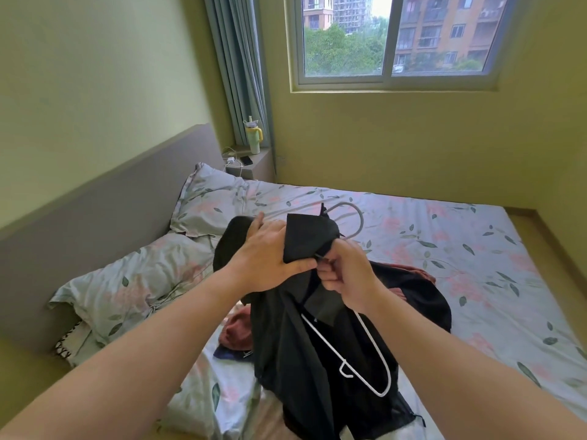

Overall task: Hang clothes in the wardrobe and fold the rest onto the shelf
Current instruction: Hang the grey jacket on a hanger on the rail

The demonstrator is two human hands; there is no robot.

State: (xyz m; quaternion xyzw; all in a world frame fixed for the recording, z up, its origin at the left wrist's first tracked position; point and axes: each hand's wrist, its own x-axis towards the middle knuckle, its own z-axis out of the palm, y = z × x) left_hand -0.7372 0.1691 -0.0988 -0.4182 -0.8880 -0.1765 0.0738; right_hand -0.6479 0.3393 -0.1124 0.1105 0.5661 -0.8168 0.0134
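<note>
Above the right hand's [349, 274] pinch on the hanger [362, 219] neck, the left hand [270, 252] clutches the black garment's [286, 344] bunched collar; below, 1 bare hanger arm could let cloth slip off.

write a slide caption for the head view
Above a floral bed, the left hand holds a black garment while the right hand grips the white hanger at its neck.

We see black garment [286, 344] bunched mid-frame, white hanger [374, 354] partly inside, hook out top; maroon clothes [238, 328] lower left.
</note>
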